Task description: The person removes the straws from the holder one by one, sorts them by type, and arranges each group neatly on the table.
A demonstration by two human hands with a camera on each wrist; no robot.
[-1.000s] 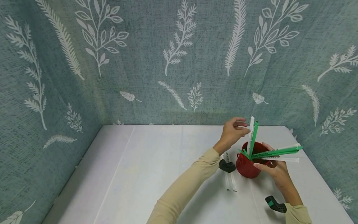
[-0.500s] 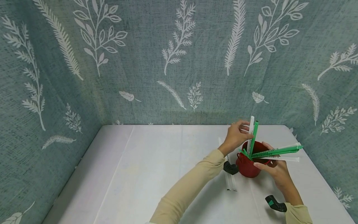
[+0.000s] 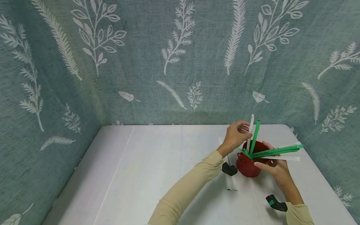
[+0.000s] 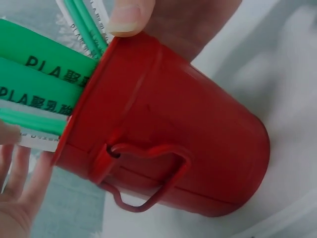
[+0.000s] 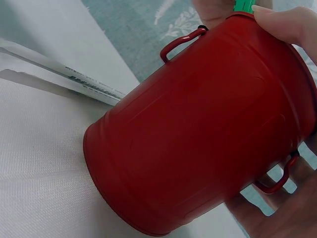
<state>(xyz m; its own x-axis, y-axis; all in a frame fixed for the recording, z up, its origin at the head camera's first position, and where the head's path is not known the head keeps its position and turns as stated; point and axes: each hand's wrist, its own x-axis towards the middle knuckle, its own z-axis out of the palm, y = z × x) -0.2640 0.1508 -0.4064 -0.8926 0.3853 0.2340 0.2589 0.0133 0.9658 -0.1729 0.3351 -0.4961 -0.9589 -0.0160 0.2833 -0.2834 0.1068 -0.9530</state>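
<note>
Okay, so the job in hand looks like arranging wrapped straws in the red bucket [image 3: 247, 168], which sits over on the right side of the table [image 3: 157, 156], nearer the right edge than the left. I'd judge it well along, since the bucket has a good few straws in it.

The left hand [image 3: 235, 134] has its thumb and fingers together on a white straw [image 3: 251, 123], pinching it above the rim next to an upright green straw [image 3: 255, 134]. Its other fingers are loosely bent and a bit apart. The right hand [image 3: 277, 173] is clamped round the mouth of the bucket, thumb on the near part of the rim, fingers round the far side. Can't tell if those fingers touch the handle [image 5: 275, 186] there.

More green straws [image 3: 277, 152] lean out toward the table's right edge, with white ones among them. Loose straws [image 3: 228, 182] lie on the table just left of the bucket, pointing roughly from front edge to back edge.

To my eye the next move calls for a firm grip on the bucket and a light pinch, because that thin wrapper could crumple.
</note>
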